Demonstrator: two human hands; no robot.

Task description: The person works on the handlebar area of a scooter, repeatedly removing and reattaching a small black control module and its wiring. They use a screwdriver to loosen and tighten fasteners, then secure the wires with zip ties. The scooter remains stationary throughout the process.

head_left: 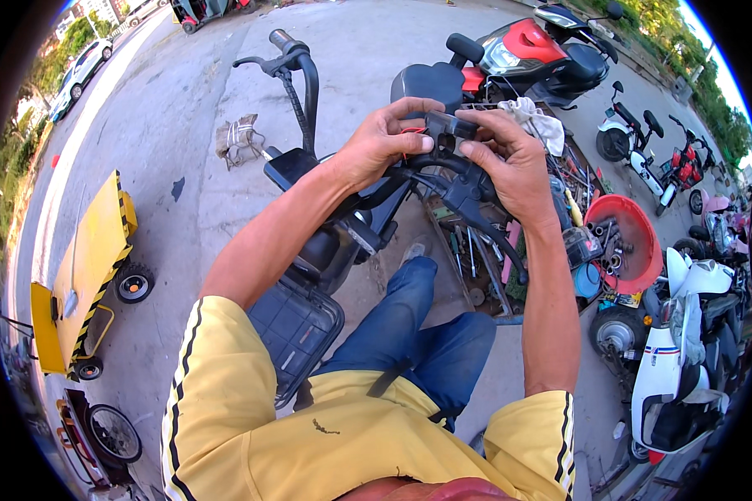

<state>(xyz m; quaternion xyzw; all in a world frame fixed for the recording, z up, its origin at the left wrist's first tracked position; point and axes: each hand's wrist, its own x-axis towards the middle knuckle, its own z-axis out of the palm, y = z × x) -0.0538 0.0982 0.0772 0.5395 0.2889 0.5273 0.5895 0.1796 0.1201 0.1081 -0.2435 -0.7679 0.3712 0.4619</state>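
Observation:
Both hands meet over the handlebar (464,194) of an electric scooter in front of me. Between them sits a small black plastic housing (451,125). My left hand (384,144) pinches its left side, and a bit of red shows beside the thumb. On the other side, my right hand (514,159) grips the housing with thumb and curled fingers. Whether the housing is fixed to the bar is hidden. A black brake lever (495,236) slants down below the right hand. The opposite grip (286,42) stands free at the far left, and a black basket (297,334) lies below my left forearm.
A tray of tools (476,250) and a red basin of metal parts (631,242) lie on the right. Beyond stands a red scooter (526,50); a white scooter (664,384) is at the right. On the left are a yellow cart (88,275) and a tied bundle (239,140).

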